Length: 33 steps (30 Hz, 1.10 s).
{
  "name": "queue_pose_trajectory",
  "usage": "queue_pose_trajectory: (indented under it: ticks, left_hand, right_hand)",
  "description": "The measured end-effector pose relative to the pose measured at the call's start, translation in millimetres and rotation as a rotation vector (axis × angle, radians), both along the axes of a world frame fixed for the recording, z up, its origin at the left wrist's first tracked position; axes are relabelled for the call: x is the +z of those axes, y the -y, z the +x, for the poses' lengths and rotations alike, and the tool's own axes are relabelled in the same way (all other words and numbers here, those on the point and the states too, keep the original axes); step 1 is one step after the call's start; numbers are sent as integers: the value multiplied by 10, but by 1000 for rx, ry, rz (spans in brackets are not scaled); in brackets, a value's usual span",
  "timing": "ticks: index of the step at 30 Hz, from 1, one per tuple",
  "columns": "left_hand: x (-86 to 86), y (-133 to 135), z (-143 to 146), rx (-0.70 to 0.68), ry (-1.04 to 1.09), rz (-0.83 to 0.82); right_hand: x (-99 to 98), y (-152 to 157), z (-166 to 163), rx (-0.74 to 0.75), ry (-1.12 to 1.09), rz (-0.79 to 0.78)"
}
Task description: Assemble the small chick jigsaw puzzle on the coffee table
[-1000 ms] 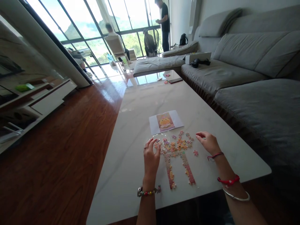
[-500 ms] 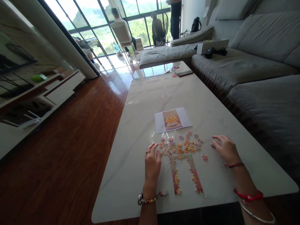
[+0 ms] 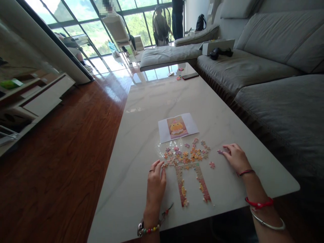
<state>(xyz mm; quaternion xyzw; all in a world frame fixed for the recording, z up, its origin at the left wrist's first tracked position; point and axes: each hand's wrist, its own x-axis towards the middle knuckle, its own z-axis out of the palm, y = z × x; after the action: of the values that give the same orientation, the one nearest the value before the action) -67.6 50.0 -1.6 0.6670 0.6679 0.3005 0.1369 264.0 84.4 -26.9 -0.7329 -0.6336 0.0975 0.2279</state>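
Puzzle frame: joined pieces, three sides, lying flat between the hands; the side nearest the person is open. Its straight edges face outward, which suggests border pieces.

Small purplish piece: pinched at the tips of thumb and forefinger of the right hand, apparently for fine control; raised or resting, cannot tell.

Left hand: loosely curled, thumb apart, nothing visibly held; fingertips at the near left edge of the pile, contact unclear.

Loose pieces: one spread pile just beyond the frame, seemingly kept within reach of both hands.

Pink piece: alone, between frame and right hand, apart from the pile.

Picture sheet: creased, face up beyond the pile and both hands, presumably so its yellow figure stays visible and uncovered.

Marble table: beneath all the above.

Dark flat device: far beyond the hands, at the table's far end.

Grey sofa: right of the right hand, alongside the table.
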Motion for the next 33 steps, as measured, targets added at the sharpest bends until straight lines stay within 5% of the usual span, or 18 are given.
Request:
queue_pose_trajectory:
  ticks: [21,33]
  left_hand:
    - [20,-39,126,-40,-49,-7]
    - [40,50,488,-186,-18,22]
  right_hand:
    - [194,8,-139,163,-71,-110]
    - [383,50,-344,326,-112,-22]
